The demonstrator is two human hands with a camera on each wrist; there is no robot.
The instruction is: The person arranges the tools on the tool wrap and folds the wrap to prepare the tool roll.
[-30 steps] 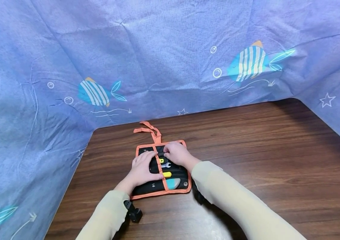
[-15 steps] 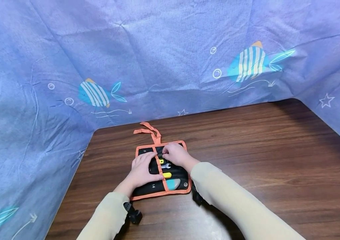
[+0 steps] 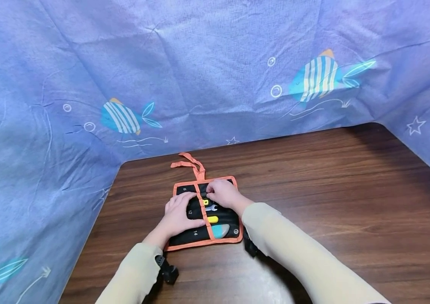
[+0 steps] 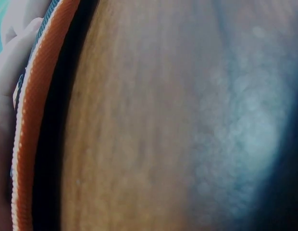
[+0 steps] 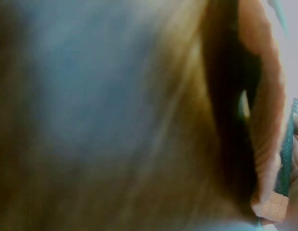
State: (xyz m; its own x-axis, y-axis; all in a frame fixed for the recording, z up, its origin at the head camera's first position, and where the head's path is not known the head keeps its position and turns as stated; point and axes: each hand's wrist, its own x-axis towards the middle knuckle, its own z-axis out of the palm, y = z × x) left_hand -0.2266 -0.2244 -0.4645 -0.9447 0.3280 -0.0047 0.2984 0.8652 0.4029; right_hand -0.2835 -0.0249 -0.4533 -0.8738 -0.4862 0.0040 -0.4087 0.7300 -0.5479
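A black fabric tool roll with orange trim point(image 3: 204, 214) lies open near the wooden table's point(image 3: 332, 190) left far corner. The left hand point(image 3: 178, 215) presses flat on its pockets, steadying it; the right hand point(image 3: 223, 194) seemingly pinches a tool head at the far pocket.

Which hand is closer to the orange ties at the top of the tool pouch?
Right. The right hand sits on the pouch's upper edge just below the orange ties; the left hand lies lower, on the left panel.
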